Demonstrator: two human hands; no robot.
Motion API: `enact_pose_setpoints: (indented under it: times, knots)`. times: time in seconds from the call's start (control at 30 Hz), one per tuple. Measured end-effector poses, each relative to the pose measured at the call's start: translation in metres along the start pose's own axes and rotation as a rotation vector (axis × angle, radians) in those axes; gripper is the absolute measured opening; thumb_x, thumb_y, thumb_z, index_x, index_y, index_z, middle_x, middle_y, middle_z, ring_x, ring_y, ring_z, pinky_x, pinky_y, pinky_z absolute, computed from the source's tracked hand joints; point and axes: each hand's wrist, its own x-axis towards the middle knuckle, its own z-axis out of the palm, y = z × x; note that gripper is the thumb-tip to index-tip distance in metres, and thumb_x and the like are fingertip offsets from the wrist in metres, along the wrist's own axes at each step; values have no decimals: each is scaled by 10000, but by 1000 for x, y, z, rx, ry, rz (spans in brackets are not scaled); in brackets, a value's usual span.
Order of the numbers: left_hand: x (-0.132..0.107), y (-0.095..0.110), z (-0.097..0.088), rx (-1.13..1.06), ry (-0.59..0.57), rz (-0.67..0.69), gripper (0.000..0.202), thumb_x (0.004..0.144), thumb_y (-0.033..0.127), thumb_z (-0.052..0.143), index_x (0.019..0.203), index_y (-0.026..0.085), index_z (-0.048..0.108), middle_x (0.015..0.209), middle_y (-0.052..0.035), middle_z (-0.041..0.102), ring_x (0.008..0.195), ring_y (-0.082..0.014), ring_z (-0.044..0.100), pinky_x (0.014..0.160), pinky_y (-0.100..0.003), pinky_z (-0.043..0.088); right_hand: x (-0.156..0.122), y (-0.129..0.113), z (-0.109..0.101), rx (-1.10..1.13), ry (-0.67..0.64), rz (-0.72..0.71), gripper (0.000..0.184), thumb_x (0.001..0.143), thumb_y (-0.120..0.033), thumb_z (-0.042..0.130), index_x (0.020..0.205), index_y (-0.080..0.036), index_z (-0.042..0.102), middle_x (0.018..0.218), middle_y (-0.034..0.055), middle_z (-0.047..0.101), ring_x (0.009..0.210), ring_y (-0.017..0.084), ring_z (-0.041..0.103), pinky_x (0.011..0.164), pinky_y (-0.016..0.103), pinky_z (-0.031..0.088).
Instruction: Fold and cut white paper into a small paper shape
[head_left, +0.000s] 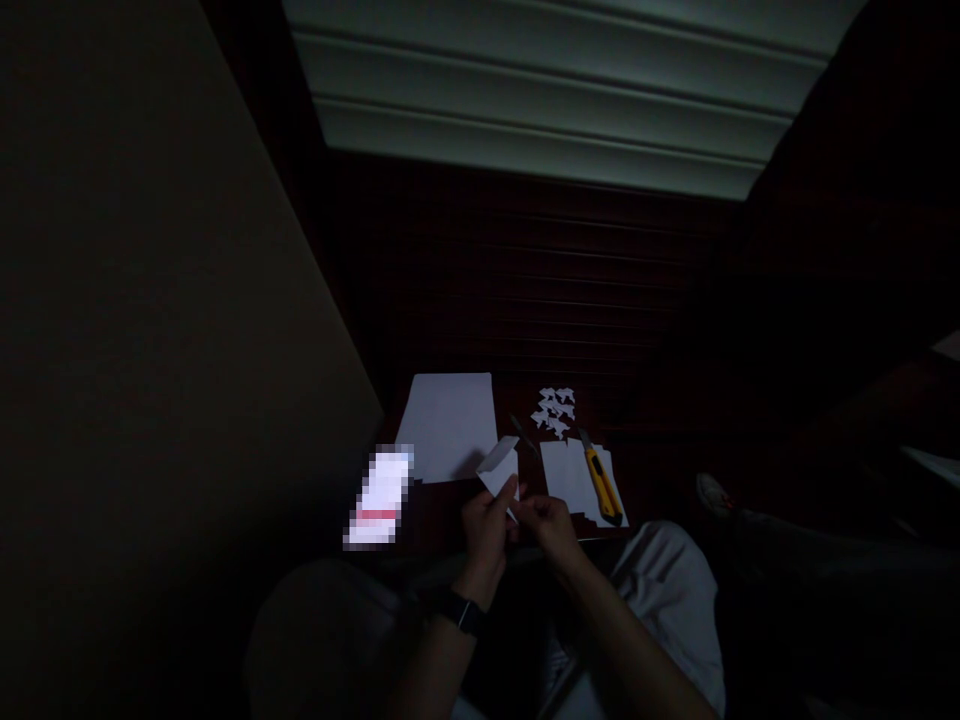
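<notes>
The room is dim. My left hand [487, 525], with a dark watch on its wrist, pinches a small folded piece of white paper [499, 467] held up over a dark table [450, 515]. Close beside it, my right hand [546, 522] has its fingers closed on the lower edge of the same paper. On the table behind lie a larger white sheet [450, 425], several small folded white paper figures [553, 410] and a yellow utility knife [601, 485] resting on another white sheet [570, 480].
A lit, blurred-out rectangle [379, 497] lies at the table's left edge. A pen-like dark object [523, 432] lies between the sheets. A plain wall rises at left, dark slatted shutters stand behind the table, and a shoe [714, 492] shows at right.
</notes>
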Motion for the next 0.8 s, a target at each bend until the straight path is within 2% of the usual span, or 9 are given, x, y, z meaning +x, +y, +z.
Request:
enact_pose_setpoints:
  times: [0.33, 0.43, 0.5, 0.57, 0.63, 0.8]
  knots:
    - [1, -6, 0, -47, 103, -12, 428, 580, 448, 702, 788, 77, 655, 605, -56, 642, 318, -59, 438, 269, -161, 260, -12, -1, 7, -57, 37, -63, 327, 711, -444, 598, 603, -136, 618, 548, 40, 611, 496, 129, 527, 509, 231, 393]
    - [11, -2, -3, -130, 162, -18, 393, 601, 400, 710, 814, 75, 650, 652, -71, 658, 397, -91, 532, 320, -171, 353, -23, 8, 5, -95, 9, -43, 328, 714, -432, 596, 600, -126, 629, 550, 44, 616, 499, 128, 528, 502, 226, 383]
    - [20, 6, -6, -231, 165, -2, 367, 589, 329, 738, 846, 84, 645, 780, -96, 678, 570, -137, 623, 460, -207, 469, -29, 15, -1, -116, -5, -35, 338, 717, -430, 590, 576, -125, 628, 543, 45, 617, 495, 126, 524, 493, 223, 374]
    - [27, 15, -9, -277, 142, 6, 357, 585, 294, 749, 855, 88, 641, 844, -109, 677, 647, -156, 643, 541, -232, 502, -30, 18, -9, -79, 40, -9, 326, 708, -431, 593, 593, -127, 625, 549, 43, 621, 495, 129, 529, 492, 226, 378]
    - [28, 20, -11, -256, 87, -13, 359, 592, 289, 748, 862, 79, 641, 848, -123, 677, 667, -169, 648, 563, -246, 508, -21, 13, -15, -14, 115, 4, 312, 685, -434, 611, 616, -129, 616, 556, 42, 622, 488, 131, 527, 485, 231, 386]
    - [14, 11, -12, -122, -132, -82, 388, 622, 315, 725, 918, 76, 650, 843, -138, 683, 683, -182, 649, 547, -234, 493, 17, -17, -18, 59, 173, -71, 326, 653, -447, 645, 770, -142, 635, 683, 44, 643, 601, 153, 571, 555, 250, 432]
